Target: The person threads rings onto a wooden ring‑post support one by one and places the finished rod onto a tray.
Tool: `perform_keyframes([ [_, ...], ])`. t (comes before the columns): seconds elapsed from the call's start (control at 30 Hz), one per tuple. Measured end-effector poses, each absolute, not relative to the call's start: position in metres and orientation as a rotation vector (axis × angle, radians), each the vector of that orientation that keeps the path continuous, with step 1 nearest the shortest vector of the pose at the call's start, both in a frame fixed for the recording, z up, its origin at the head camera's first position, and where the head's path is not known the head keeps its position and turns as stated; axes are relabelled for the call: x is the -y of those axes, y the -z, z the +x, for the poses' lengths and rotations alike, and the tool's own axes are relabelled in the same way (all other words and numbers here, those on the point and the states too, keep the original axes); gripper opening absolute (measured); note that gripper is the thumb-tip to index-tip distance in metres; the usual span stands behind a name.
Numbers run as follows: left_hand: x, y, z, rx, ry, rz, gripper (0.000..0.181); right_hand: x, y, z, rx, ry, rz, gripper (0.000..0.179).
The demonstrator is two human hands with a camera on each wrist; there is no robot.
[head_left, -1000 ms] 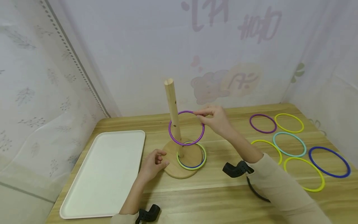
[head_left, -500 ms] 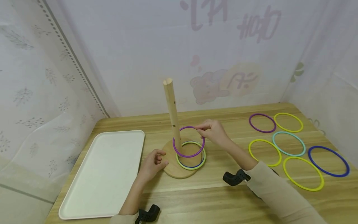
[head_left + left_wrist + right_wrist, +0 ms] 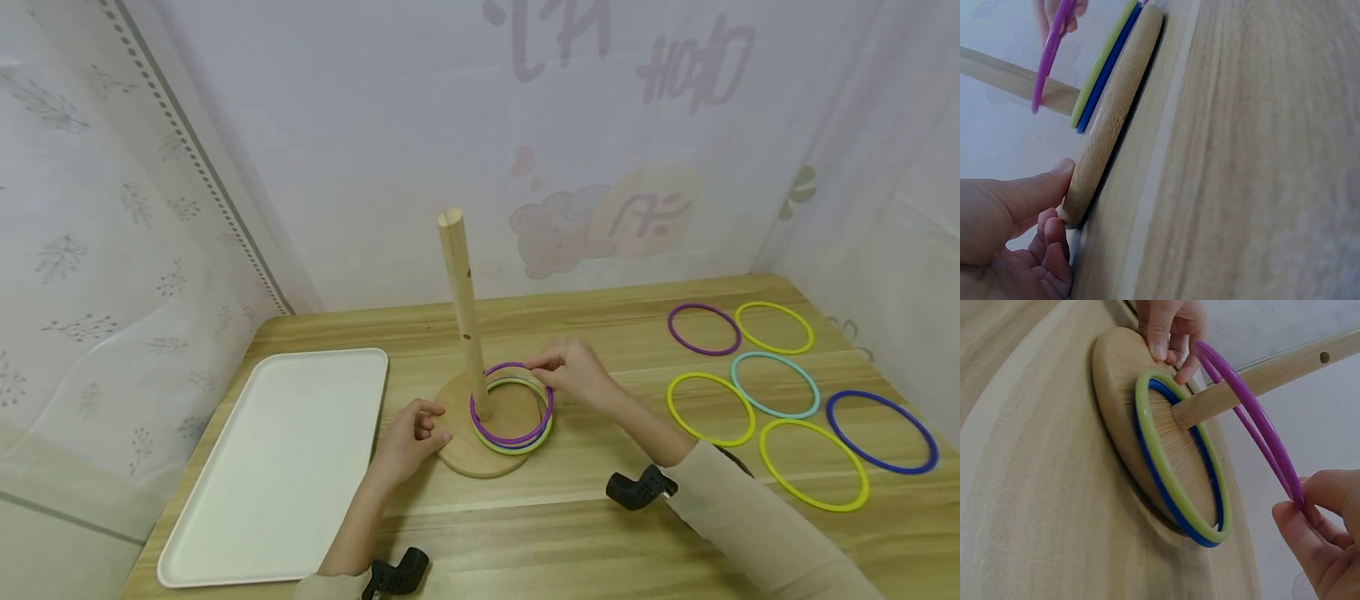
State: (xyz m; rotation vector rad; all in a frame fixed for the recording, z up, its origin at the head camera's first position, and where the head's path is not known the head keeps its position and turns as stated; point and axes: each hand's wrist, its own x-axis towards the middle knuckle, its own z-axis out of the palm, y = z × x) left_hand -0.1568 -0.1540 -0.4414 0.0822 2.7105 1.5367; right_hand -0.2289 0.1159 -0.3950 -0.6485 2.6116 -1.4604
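An upright wooden post stands on a round wooden base. My left hand pinches the base's left edge, thumb on top and fingers at the rim. Around the post's foot, a yellow-green ring lies over a blue ring, both off-centre on the base. A purple ring encircles the post, tilted and raised above those two. Between thumb and fingertips my right hand holds its right side.
On the wooden table, several loose rings lie at the right, among them a purple ring and a dark blue ring. My right sleeve partly covers a black ring. A white tray lies at the left.
My right hand has lowered the purple ring down along the post, close over the yellow-green and blue rings. The left hand stays at the base's edge.
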Motion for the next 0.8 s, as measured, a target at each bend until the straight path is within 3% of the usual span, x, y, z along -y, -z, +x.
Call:
perform_keyframes([
  [0.8, 0.154, 0.442, -0.159, -2.714, -1.541, 0.063, 0.03, -0.118, 0.417, -0.23, -2.674, 1.328, -0.545, 0.014],
])
